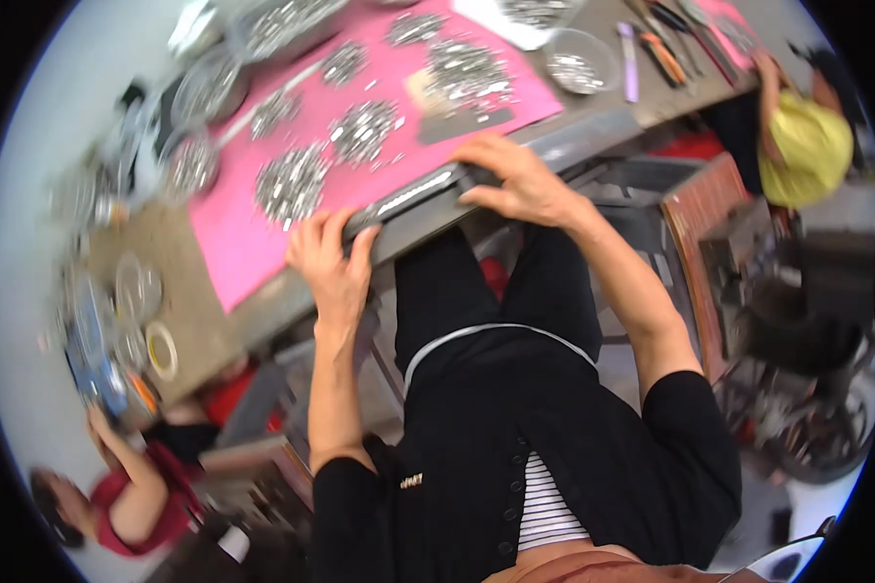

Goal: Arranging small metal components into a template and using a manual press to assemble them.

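My left hand (329,260) grips the near end of a long dark tray (413,194) that holds a row of small shiny metal parts. My right hand (517,181) holds the tray's other end. The tray rests at the front edge of a pink mat (233,243) on the workbench. Several piles of small silvery metal parts (290,183) lie on the mat just beyond my hands. Both hands are closed around the tray's ends.
Clear bowls of metal parts (577,62) and trays stand along the far side of the bench. Tools (663,49) lie at the right end. A person in yellow (805,146) sits at right, a person in red (136,500) at lower left. Metal racks (807,408) stand at right.
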A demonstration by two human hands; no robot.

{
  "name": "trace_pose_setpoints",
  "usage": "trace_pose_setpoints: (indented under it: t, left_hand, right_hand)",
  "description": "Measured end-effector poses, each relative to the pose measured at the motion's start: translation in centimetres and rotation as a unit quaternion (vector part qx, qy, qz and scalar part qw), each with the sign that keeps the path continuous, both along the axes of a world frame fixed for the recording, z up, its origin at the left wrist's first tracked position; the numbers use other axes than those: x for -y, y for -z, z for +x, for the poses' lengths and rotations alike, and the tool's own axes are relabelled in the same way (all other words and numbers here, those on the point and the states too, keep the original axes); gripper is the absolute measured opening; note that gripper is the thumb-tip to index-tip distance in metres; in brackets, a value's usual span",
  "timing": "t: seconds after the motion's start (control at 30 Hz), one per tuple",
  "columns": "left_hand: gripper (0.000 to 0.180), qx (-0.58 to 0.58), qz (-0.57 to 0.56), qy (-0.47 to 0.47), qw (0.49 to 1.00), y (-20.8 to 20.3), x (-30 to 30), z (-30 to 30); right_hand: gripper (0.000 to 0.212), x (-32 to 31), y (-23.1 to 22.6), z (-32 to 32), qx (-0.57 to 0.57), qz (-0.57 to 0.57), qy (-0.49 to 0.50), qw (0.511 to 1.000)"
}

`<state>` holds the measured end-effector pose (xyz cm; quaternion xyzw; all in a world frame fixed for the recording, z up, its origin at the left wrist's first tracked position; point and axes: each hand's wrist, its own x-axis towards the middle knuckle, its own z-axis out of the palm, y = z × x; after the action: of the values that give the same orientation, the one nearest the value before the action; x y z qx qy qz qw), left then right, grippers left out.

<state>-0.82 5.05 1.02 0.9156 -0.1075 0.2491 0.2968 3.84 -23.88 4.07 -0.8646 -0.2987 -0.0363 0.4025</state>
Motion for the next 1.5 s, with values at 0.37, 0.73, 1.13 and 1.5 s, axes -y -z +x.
trace_pose_setpoints:
  t: [0.37,0.73,1.13,1.5]
  left_hand:
    - [0.031,-0.13,-0.218,0.421,0.871,-3.3,24.3,6.3]
    - [0.037,-0.414,-0.275,0.597,0.63,-3.3,54.7,1.6]
    - [0.043,-0.378,-0.221,0.665,0.605,-2.6,57.3,-1.1]
    - [0.113,-0.197,-0.058,0.716,0.667,-2.8,50.7,-2.9]
  right_hand:
    - [0.044,18.1,-5.6,-15.7,0.066,0.015,0.338,0.939]
    - [0.052,26.5,-3.4,-26.3,0.106,-0.06,0.675,0.727]
    - [0.038,24.9,-5.0,-28.0,0.214,-0.132,0.628,0.737]
    - [0.018,26.2,-9.3,-44.8,0.442,0.092,0.813,0.368]
